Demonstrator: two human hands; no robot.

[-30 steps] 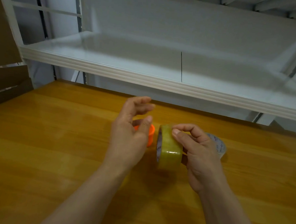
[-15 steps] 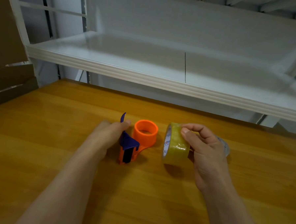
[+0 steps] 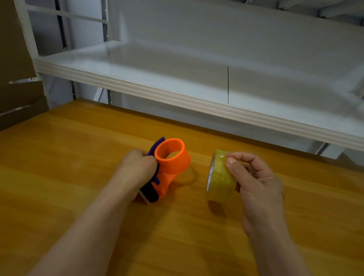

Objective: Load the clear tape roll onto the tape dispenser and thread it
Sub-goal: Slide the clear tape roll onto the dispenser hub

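Observation:
My left hand (image 3: 136, 171) grips the tape dispenser (image 3: 168, 167), an orange body with a round orange hub and a dark blue handle part, tilted up off the wooden table (image 3: 70, 153) with the hub's opening facing me. My right hand (image 3: 256, 184) holds the clear tape roll (image 3: 219, 177), yellowish and standing on edge, pinched by thumb and fingers just right of the dispenser. A gap separates roll and hub. The hub carries no tape.
A white metal shelf (image 3: 199, 103) juts out over the far edge of the table. Brown cardboard (image 3: 9, 82) stands at the left. The second roll seen earlier behind my right hand is hidden now.
My left hand came down, took hold of the dispenser and tilted it up so the hub faces me. The right hand keeps the tape roll, nearly in the same place.

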